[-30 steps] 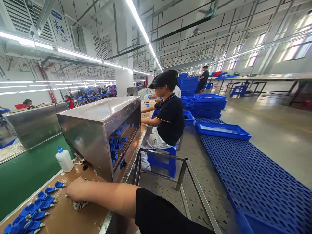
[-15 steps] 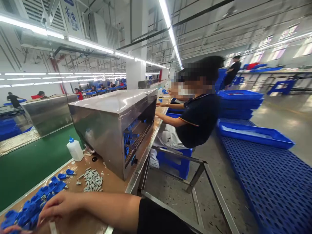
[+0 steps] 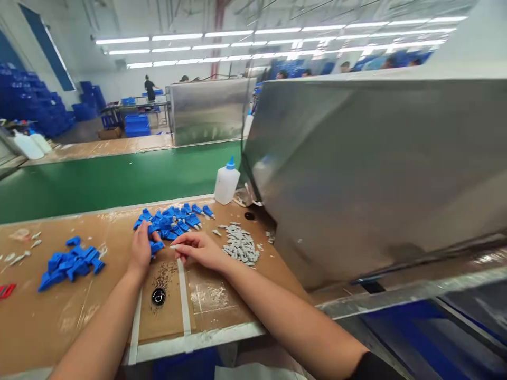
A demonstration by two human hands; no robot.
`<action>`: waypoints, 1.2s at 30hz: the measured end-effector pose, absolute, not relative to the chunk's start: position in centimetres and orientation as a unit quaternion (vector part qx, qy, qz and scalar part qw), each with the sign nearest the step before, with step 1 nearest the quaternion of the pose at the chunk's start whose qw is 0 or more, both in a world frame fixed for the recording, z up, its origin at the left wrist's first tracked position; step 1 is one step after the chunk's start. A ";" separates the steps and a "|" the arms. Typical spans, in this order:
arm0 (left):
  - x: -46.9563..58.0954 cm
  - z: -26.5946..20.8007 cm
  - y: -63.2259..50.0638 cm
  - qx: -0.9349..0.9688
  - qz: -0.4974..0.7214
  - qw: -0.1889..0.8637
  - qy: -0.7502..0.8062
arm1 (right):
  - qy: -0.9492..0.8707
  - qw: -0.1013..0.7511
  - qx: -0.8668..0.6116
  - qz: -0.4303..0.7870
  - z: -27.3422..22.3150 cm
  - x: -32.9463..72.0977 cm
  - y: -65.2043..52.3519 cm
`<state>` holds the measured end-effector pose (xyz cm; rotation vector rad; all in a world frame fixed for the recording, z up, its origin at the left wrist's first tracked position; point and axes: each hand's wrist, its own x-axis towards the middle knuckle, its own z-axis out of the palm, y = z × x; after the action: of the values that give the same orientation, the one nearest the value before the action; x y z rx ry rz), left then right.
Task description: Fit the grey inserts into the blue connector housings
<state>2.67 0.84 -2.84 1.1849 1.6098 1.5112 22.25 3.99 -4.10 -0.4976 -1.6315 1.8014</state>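
Note:
My left hand is closed around a small blue plastic part, its fingers partly hidden behind it. Just to the right, my right hand pinches a small pale grey piece between thumb and fingertips, a short gap from the blue part. Beyond both hands lies a heap of blue plastic parts, several with pale tips. A pile of small grey pieces rests right of my right hand. Below the hands, a round black dish with a shiny surface sits among dark specks.
A second group of blue parts lies on the left of the brown tabletop. A white bottle with a blue cap stands at the back. The large metal box blocks the right side. A green belt runs behind the table.
The view has swung left and down from the seated co-worker to the table. Both hands now show fully, close together, with a blue part and a grey piece in them.

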 end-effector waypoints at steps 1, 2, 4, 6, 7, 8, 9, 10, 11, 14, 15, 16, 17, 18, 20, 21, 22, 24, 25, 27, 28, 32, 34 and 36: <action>2.6 -3.1 0.8 0.441 0.569 0.329 0.611 | -0.638 0.319 -0.195 0.673 -4.1 22.3 3.7; 2.6 -3.2 0.7 0.433 0.567 0.341 0.612 | -0.654 0.312 -0.197 0.660 -4.0 22.4 3.3; 2.6 -3.5 0.7 0.420 0.569 0.352 0.614 | -0.688 0.293 -0.187 0.637 -3.8 22.5 2.6; 2.6 -3.6 0.7 0.411 0.574 0.353 0.614 | -0.726 0.270 -0.163 0.611 -3.7 22.6 2.0; 2.6 -3.6 0.7 0.407 0.576 0.353 0.615 | -0.747 0.260 -0.149 0.594 -3.6 22.5 1.8; 2.7 -3.6 0.7 0.405 0.576 0.354 0.615 | -0.769 0.252 -0.135 0.572 -3.5 22.5 1.6; 2.7 -3.6 0.8 0.403 0.575 0.356 0.616 | -0.790 0.246 -0.120 0.549 -3.5 22.5 1.4; 2.7 -3.6 0.8 0.402 0.574 0.359 0.617 | -0.808 0.242 -0.107 0.526 -3.4 22.4 1.2; 2.7 -3.6 0.8 0.400 0.572 0.363 0.617 | -0.824 0.240 -0.098 0.504 -3.4 22.3 1.0; 2.7 -3.8 0.9 0.398 0.578 0.371 0.608 | -0.866 0.216 -0.072 0.445 -3.7 22.1 0.7; 2.7 -3.8 0.9 0.399 0.581 0.373 0.603 | -0.880 0.200 -0.060 0.428 -3.8 22.1 0.6; 2.7 -3.9 1.0 0.402 0.584 0.373 0.598 | -0.893 0.182 -0.048 0.409 -4.0 22.0 0.5; 2.7 -3.9 1.0 0.405 0.585 0.373 0.595 | -0.906 0.163 -0.035 0.389 -4.1 22.0 0.4; 2.8 -4.0 0.9 0.409 0.584 0.372 0.594 | -0.918 0.146 -0.026 0.367 -4.2 21.9 0.3; 2.8 -4.0 0.9 0.416 0.576 0.372 0.598 | -0.940 0.121 -0.014 0.320 -4.3 21.8 0.2; 2.9 -4.0 0.9 0.417 0.574 0.372 0.599 | -0.948 0.112 -0.007 0.299 -4.2 21.8 0.1; 2.9 -4.0 0.9 0.417 0.573 0.375 0.598 | -0.954 0.104 0.001 0.281 -4.2 21.8 0.1; 3.0 -4.1 0.9 0.413 0.576 0.382 0.593 | -0.961 0.096 0.013 0.261 -4.1 21.7 -0.1; 3.0 -4.2 0.9 0.412 0.578 0.384 0.591 | -0.961 0.096 0.018 0.259 -4.1 21.6 -0.1; 3.0 -4.2 1.0 0.413 0.575 0.382 0.594 | -0.954 0.109 0.016 0.280 -4.3 21.5 -0.2; 2.9 -4.2 1.0 0.419 0.566 0.381 0.599 | -0.945 0.125 0.006 0.302 -4.4 21.5 -0.1; 2.8 -3.8 0.7 0.482 0.488 0.370 0.626 | -0.880 0.263 -0.099 0.383 -4.6 21.9 1.0; 2.8 -3.5 0.5 0.520 0.451 0.361 0.629 | -0.839 0.349 -0.176 0.379 -4.5 22.4 2.0; 2.9 -3.1 0.3 0.548 0.423 0.353 0.629 | -0.799 0.413 -0.247 0.361 -4.4 22.9 3.0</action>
<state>2.89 0.29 -3.14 1.4161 1.6273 1.0949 22.92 2.98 -4.42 -0.6204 -2.0090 0.9077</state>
